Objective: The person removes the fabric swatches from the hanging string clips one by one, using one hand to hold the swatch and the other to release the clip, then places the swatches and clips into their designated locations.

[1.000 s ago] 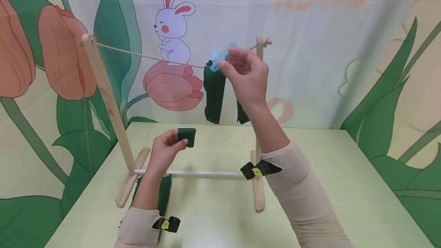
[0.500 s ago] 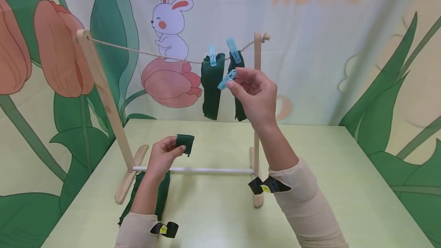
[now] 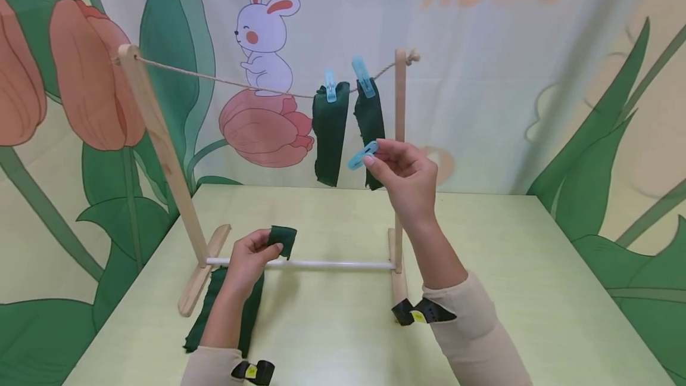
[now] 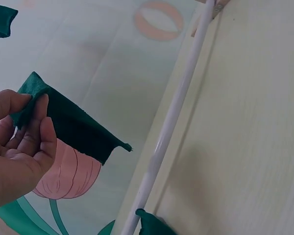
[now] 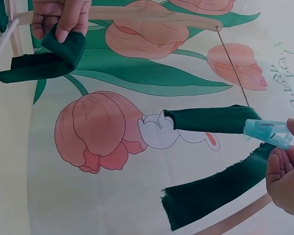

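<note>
Pegging, seemingly: left hand [image 3: 249, 261], lower centre, pinching green strip [image 3: 282, 240]; right hand [image 3: 412, 183], mid-right, pinching blue clothespin [image 3: 362, 156]; next, likely: strip over rope [image 3: 214, 78].

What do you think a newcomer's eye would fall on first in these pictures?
Probably the two dark green strips hanging from the rope by blue clothespins, towards the right post. The white rabbit on the backdrop behind the rope might draw the eye next. Then perhaps the third clothespin in the right grip, seen below the rope, and the green piece the left grip holds lower down.
</note>
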The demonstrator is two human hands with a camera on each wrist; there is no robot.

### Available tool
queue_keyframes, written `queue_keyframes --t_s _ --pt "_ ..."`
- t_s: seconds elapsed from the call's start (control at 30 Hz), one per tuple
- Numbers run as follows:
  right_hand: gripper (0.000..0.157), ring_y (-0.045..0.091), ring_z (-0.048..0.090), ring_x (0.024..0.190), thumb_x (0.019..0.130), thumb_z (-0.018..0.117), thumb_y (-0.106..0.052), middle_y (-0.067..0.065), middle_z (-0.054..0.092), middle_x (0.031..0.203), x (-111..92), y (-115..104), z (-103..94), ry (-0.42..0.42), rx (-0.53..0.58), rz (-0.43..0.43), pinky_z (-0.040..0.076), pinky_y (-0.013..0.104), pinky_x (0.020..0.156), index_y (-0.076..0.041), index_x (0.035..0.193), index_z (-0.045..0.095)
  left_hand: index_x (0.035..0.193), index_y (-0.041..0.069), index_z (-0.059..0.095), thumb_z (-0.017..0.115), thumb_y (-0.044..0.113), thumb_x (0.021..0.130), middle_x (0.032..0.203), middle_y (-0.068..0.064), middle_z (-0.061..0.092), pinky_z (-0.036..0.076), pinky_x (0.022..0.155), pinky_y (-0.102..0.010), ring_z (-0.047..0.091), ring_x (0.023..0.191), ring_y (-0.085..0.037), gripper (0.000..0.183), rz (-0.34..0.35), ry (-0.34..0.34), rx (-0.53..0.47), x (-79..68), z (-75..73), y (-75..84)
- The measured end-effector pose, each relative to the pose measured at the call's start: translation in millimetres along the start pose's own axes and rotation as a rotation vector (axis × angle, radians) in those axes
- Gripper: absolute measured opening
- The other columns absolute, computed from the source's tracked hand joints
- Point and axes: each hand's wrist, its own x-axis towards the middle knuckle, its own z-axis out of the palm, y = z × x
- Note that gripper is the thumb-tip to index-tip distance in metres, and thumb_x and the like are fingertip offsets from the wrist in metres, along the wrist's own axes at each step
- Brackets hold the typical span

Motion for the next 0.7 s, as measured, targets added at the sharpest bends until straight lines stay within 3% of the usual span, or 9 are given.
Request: queue_keyframes --t_s 0.17,0.4,0.7 --pt "0.029 0.019 0.059 0.077 0.079 0.073 -0.002 0.007 0.065 0.088 -12 9 -7.6 0.02 0.015 0.064 0.052 0.024 0.071 0.008 0.105 0.063 0.109 -0.008 0.06 0.063 -0.001 0.085 0.086 -0.006 0.061 0.047 0.07 -0.022 0.054 0.077 -0.014 0.025 0.005 -0.001 -0.009 -1.4 -1.5 -6.3" --pt "0.028 0.016 0.059 0.074 0.079 0.071 0.002 0.006 0.065 0.086 -32 29 -24.8 0.115 0.081 0.157 0.052 0.027 0.073 0.011 0.104 0.062 0.109 -0.011 0.059 0.06 -0.006 0.086 0.088 -0.011 0.06 0.05 0.072 -0.024 0.057 0.077 -0.014 0.024 0.001 -0.017 -0.067 -2.4 -0.4 -23.1" --pt "0.029 0.014 0.059 0.075 0.08 0.07 0.002 0.004 0.064 0.086 -53 53 -46.9 0.248 0.115 0.265 0.052 0.026 0.075 0.014 0.105 0.06 0.106 -0.014 0.059 0.06 -0.01 0.083 0.086 -0.012 0.062 0.051 0.071 -0.026 0.059 0.076 -0.015 0.023 -0.041 0.002 -0.107 -16.9 1.6 -46.5"
